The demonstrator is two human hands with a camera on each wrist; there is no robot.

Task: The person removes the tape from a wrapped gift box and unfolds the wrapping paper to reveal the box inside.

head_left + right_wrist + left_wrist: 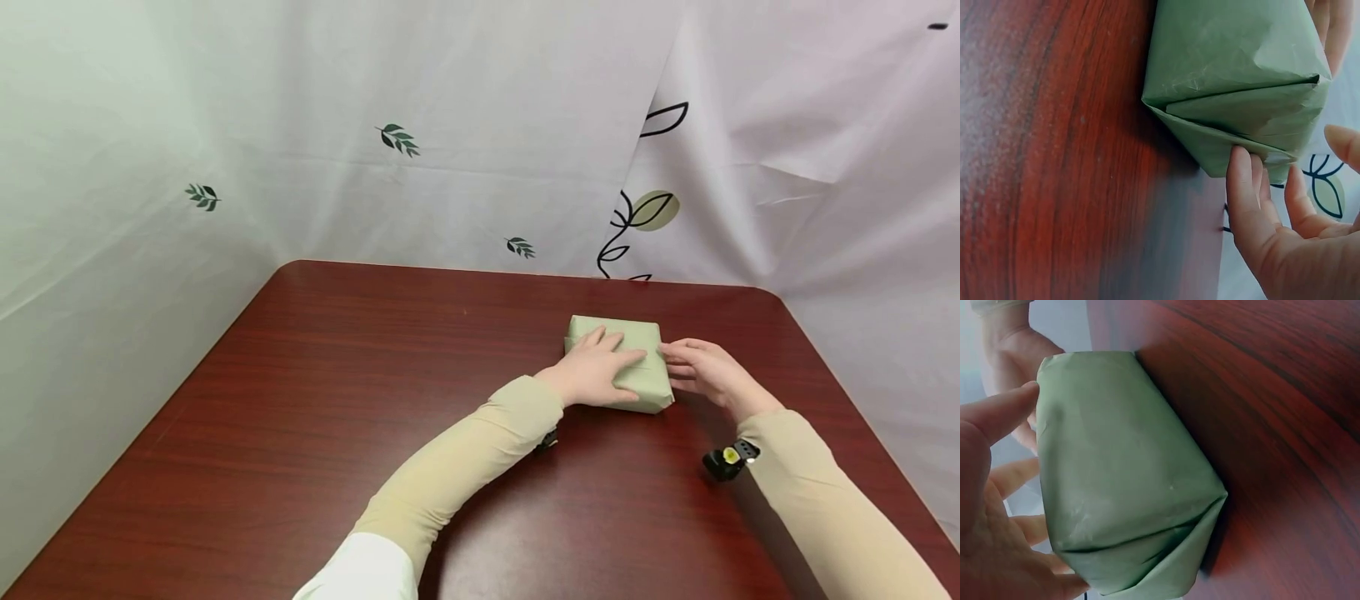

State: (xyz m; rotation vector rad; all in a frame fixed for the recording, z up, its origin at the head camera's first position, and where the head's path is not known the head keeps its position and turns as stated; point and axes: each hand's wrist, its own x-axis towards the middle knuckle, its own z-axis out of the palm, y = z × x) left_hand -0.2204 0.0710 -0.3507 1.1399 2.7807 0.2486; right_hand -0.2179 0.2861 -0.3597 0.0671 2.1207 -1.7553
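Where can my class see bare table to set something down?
The widest bare patch of table lies between its left edge and the left sleeve; another lies between that and the right sleeve. A narrower strip separates the wrapped package from the cloth backdrop. Crowded: the package, left hand on top, right hand at its right side.

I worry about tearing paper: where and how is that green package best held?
Probably from above, across the plain near side and the far side: the green package lies flat, and its folded ends might loosen.
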